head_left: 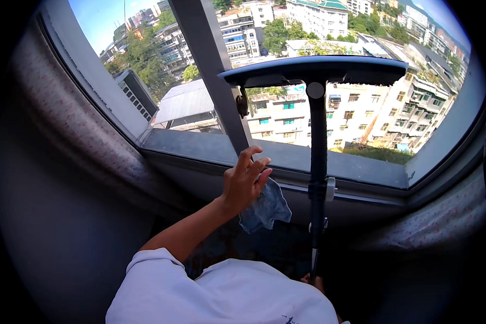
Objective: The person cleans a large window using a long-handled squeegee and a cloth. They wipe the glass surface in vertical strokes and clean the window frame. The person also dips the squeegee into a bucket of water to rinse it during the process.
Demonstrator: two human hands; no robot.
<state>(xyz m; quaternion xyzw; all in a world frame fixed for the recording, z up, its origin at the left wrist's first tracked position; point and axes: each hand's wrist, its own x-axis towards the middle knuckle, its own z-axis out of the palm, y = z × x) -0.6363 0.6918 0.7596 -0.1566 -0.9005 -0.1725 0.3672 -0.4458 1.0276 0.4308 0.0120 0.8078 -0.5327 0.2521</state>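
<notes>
My left hand [245,184] is raised in front of the window's lower frame, its thumb and some fingers spread. A grey-blue cloth [267,208] hangs from this hand, and the part inside the palm is hidden. At the bottom, my right hand [315,280] grips the lower end of a window squeegee's pole [318,154], partly hidden by my white shirt. The squeegee stands upright. Its wide black head [348,75], with a pale blade along the top, is in front of the right window pane.
A grey metal mullion [210,69] with a dark window latch [241,103] divides the window. The sill frame [364,196] runs below. Flowered curtains hang at left [77,97] and right [437,224]. An air-conditioner unit [137,95] and buildings are outside.
</notes>
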